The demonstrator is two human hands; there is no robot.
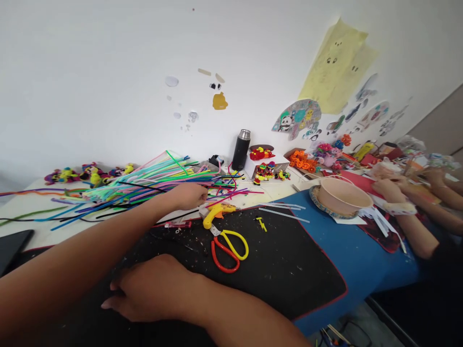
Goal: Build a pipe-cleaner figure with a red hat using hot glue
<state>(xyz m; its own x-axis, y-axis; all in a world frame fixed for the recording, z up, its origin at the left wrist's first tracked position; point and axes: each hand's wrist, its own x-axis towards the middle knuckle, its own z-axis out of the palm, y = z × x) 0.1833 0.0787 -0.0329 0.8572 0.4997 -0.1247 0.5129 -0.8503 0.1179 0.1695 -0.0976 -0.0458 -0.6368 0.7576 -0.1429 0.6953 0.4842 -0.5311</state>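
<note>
My left hand (190,195) reaches forward over the near edge of a heap of colourful pipe cleaners (155,185). Its fingers are curled closed just behind a yellow glue gun (220,209); what they hold, if anything, is hidden. Low over the black mat (282,270), my right hand (155,289) is curled, its thumb and a fingertip close together at the left. I cannot make out anything between them. Scissors (229,250) with one red and one yellow handle lie right of my hands, blades by the glue gun. A small yellow bent piece (261,224) rests farther right.
Behind the heap stands a black thermos (241,150) beside a white box (265,166) with small figures. Clear glue sticks (285,212) lie at the mat's far edge. A pale basket (343,195) sits on the blue cover. At right, another person's hands (390,188) are busy.
</note>
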